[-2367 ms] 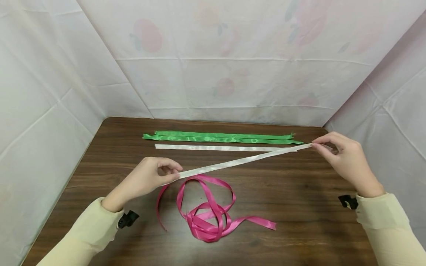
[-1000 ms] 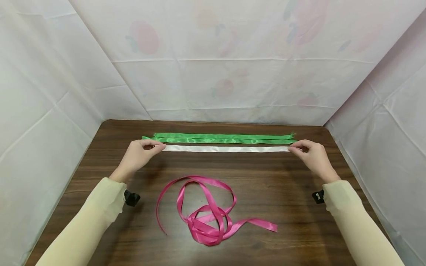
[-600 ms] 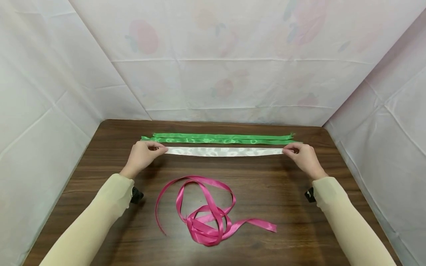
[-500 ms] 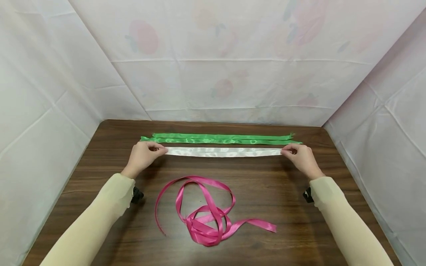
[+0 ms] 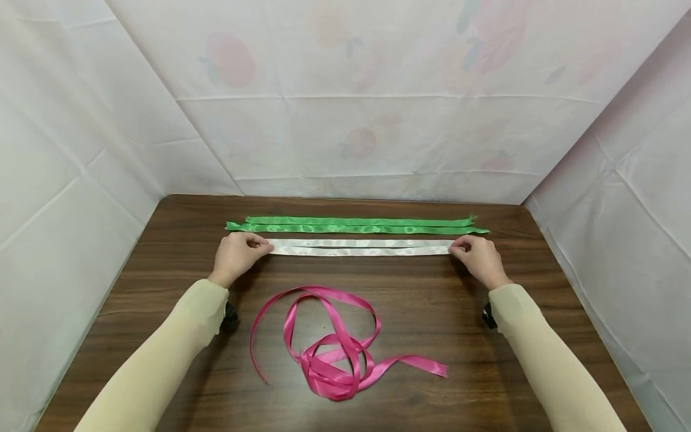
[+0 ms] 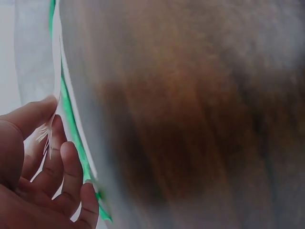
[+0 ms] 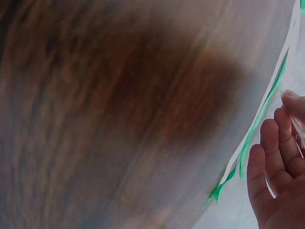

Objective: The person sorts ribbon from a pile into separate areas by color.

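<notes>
White ribbon (image 5: 358,252) runs nearer me than the green ribbons (image 5: 351,229), one end pinched in my left hand (image 5: 239,255), the other in my right hand (image 5: 478,260), thumb against finger. A second white strip (image 5: 358,243) lies between it and the green ribbons. Under them is a brown table (image 5: 432,300); beyond them hangs white cloth (image 5: 324,78), faintly fruit-printed.

A brown wooden table (image 5: 432,306) has two green ribbons (image 5: 351,228) lying side by side along its far part. A pink ribbon (image 5: 330,379) lies in loose loops toward the table's near side. Behind the table's far edge rises a white cloth (image 5: 302,132) with faded fruit shapes; creased side cloths (image 5: 65,156) stand left and right of the table.
</notes>
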The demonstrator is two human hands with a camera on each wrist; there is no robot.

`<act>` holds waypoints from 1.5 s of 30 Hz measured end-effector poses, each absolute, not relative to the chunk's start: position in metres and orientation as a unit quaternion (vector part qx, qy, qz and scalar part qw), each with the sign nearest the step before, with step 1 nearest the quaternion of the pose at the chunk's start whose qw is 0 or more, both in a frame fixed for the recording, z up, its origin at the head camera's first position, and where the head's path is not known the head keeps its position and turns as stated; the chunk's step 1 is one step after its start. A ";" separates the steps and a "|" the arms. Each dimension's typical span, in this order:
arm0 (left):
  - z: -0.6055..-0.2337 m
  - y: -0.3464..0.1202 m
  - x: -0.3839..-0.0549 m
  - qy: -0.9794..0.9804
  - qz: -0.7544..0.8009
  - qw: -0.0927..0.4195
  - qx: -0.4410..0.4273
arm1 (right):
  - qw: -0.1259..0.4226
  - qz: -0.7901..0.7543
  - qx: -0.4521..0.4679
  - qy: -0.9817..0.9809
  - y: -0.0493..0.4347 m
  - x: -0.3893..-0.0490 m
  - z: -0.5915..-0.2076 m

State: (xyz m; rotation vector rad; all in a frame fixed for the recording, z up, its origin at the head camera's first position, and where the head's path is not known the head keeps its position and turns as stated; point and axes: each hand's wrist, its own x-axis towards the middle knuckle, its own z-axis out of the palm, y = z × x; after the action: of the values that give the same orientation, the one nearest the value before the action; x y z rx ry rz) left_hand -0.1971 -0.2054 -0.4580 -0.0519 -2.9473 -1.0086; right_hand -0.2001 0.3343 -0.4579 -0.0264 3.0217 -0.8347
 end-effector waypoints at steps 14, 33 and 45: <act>-0.468 -0.198 -0.200 -0.951 -0.310 0.014 0.017 | 0.019 -0.250 0.033 0.968 0.327 -0.205 -0.465; -0.472 -0.200 -0.199 -0.955 -0.287 0.068 0.023 | 0.037 -0.229 0.057 0.971 0.335 -0.203 -0.460; -0.461 -0.212 -0.195 -0.946 -0.306 0.102 0.037 | 0.034 -0.198 0.067 0.977 0.359 -0.197 -0.447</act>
State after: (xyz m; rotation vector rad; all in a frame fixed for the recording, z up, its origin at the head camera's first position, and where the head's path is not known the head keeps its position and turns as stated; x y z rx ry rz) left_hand -0.1950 -0.2117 -0.4606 0.1105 -2.7915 -0.9040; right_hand -0.1971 0.3586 -0.4473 0.2056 3.0049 -0.6091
